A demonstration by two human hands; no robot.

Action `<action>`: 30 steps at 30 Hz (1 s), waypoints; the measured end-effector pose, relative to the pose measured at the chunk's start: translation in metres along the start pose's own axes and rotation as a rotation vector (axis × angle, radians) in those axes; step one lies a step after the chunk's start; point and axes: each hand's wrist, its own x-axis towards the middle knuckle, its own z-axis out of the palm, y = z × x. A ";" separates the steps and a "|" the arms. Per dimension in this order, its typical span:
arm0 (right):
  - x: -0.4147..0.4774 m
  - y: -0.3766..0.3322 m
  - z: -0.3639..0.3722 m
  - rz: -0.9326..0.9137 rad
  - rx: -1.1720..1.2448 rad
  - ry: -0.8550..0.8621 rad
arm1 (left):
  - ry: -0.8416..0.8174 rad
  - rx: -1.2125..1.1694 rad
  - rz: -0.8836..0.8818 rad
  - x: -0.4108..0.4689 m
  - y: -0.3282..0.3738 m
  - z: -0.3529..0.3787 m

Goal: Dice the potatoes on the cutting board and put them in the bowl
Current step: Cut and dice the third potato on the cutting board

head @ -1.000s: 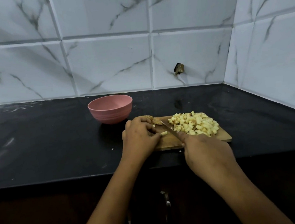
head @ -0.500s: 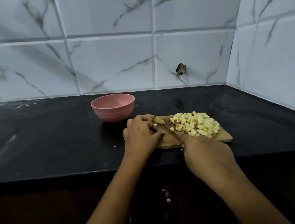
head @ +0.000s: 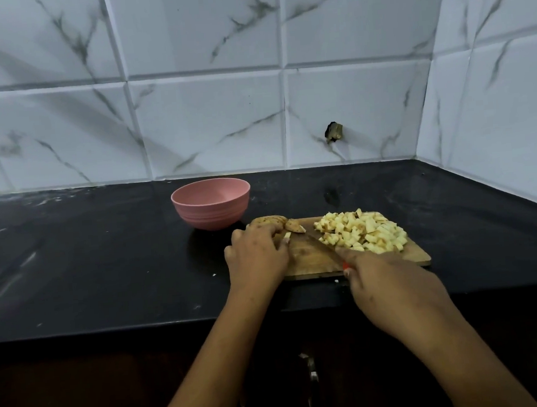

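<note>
Pale potato dice pile (head: 364, 234) unchanged (knife (head: 323, 242) alongside).

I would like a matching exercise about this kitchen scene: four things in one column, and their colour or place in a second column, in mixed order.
1 bowl
2 dice
3 knife
4 board

A held by the right hand
B heaped on the board's right half
C pink, behind the board's left end
D wooden, on the black counter

Pairs: 1-C, 2-B, 3-A, 4-D
</note>
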 end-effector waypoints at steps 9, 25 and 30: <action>0.025 0.009 0.022 -0.101 0.482 0.114 | -0.035 -0.119 0.072 0.001 -0.001 -0.002; 0.025 -0.009 0.021 -0.014 0.086 0.007 | 0.017 -0.265 0.127 0.002 -0.007 0.003; 0.023 -0.028 0.027 0.018 -0.047 0.007 | 0.058 -0.284 0.127 0.000 -0.009 0.004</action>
